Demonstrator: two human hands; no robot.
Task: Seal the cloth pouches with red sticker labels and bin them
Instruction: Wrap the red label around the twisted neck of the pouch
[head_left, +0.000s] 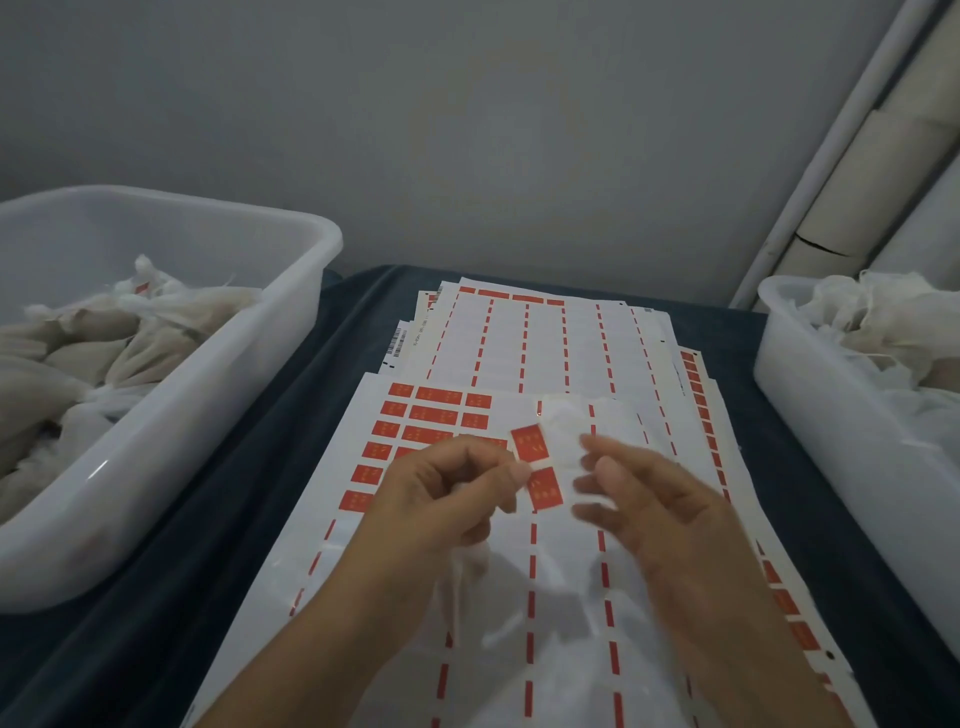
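Observation:
A thin white cloth pouch (563, 436) lies over the sticker sheet (332, 467) between my hands, its body trailing down toward me. My left hand (441, 499) pinches the pouch between thumb and fingers. A red sticker label (530, 442) stands up at the pouch's top edge, just above my thumb tip. A second red label (545, 487) sits right below it. My right hand (649, 499) hovers to the right of the pouch, blurred, with its fingers spread and nothing in them.
A white bin (218, 415) at the left holds several filled pouches, one showing a red label. Another white bin (810, 410) at the right holds loose white pouches. Used sticker sheets (545, 343) are stacked farther back on the dark cloth-covered table (223, 545).

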